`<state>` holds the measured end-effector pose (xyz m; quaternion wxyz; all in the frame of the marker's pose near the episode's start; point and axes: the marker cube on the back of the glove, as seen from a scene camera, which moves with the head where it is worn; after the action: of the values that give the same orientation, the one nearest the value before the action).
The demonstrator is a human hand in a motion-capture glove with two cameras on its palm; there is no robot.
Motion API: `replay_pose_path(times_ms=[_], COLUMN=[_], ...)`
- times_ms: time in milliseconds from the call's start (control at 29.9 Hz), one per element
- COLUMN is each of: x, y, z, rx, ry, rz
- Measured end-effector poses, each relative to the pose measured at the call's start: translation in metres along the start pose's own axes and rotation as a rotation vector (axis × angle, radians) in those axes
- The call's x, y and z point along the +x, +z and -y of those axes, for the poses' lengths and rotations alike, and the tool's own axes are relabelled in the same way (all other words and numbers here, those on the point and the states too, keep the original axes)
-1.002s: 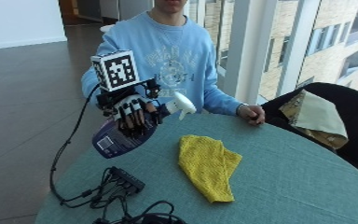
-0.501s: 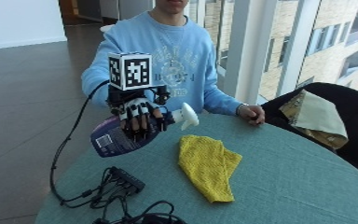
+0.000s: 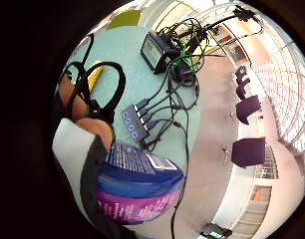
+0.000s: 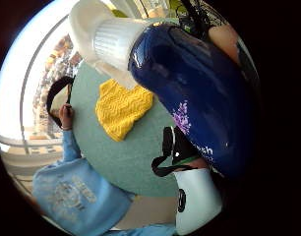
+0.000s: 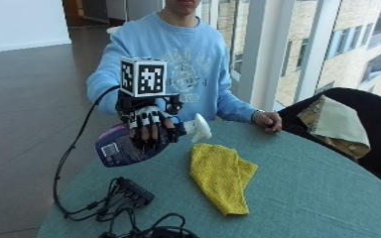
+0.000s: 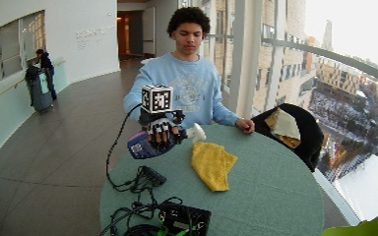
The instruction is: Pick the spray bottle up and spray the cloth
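One dark blue spray bottle point(image 5: 128, 145) with a white nozzle is gripped by the gloved right hand point(image 5: 150, 130) above the table point(image 5: 322, 188), beside the yellow cloth point(image 5: 222, 176). Its purple label print is shown only by the palm views.

Round table point(image 5: 322, 198) with a green-grey covering stands below the hand point(image 5: 150, 130). Dark polished floor point(image 5: 25, 99) extends behind and to the hand's outer side. A white wall point(image 5: 19, 22) lies beyond it. Tall windows point(image 6: 346, 73) with white mullions run along the far side, admitting daylight; buildings show outside. A black chair point(image 5: 369, 124) stands at the table's far edge.
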<state>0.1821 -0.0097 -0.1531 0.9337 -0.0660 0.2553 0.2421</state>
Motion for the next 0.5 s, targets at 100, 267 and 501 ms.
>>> replay_pose_path(times_ms=[100, 267, 501], x=[-0.001, -0.0022, -0.0085], y=[0.0011, 0.0027, 0.0055], z=[-0.0008, -0.0002, 0.0011], rx=[-0.009, -0.021, -0.037], ry=[-0.005, -0.009, -0.025], rz=[-0.014, -0.023, -0.037])
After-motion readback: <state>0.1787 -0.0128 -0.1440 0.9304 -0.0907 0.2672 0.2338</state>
